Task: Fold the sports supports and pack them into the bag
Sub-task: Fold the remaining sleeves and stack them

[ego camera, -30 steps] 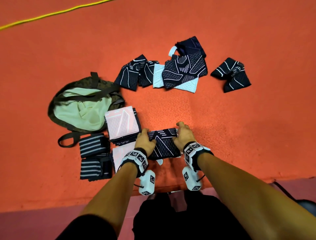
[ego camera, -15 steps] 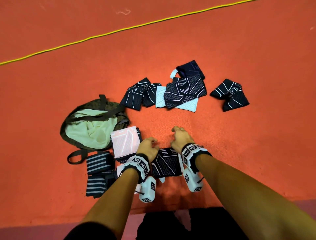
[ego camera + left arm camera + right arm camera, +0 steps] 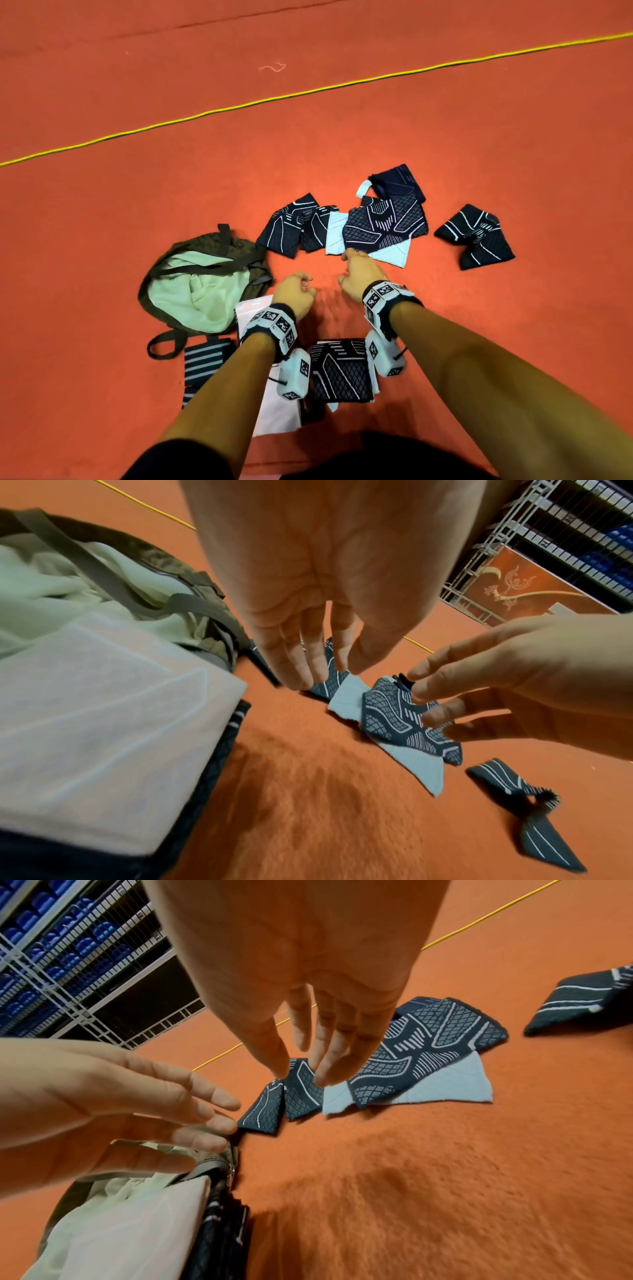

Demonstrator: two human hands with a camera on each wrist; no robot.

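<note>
Both hands are hovering empty over the orange floor (image 3: 479, 325). The right hand (image 3: 358, 275) is leading with loose, relaxed fingers, its fingertips (image 3: 322, 1079) nearing the dark patterned support (image 3: 385, 222) lying over a pale one (image 3: 394, 255), likely the next piece for folding. The left hand (image 3: 296, 294) is trailing beside it, fingers slack and gripping nothing. Behind the wrists, a folded support (image 3: 340, 371) is lying flat near the person, apparently parked for packing. The open bag (image 3: 195, 287) is sitting to the left, with folded pieces stacked just beside it.
</note>
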